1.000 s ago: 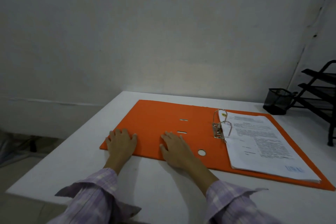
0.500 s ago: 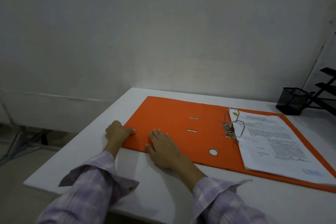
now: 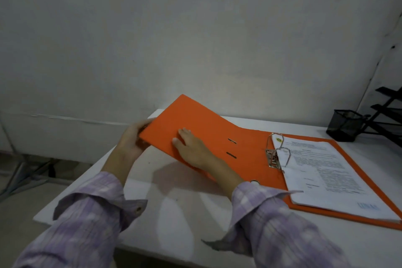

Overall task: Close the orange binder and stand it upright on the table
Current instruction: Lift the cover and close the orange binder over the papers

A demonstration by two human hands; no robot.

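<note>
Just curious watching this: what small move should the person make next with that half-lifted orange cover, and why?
Probably swing the cover on over the papers: the left hand grips its raised edge, the right hand lies flat on it, and the binder is open.

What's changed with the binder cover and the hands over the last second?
The left hand moved off the cover's top, took hold of its outer edge and lifted the orange binder's left cover off the table, swinging it up toward closing. The right hand stays flat on the cover's inner face. The papers and rings are unchanged.
</note>
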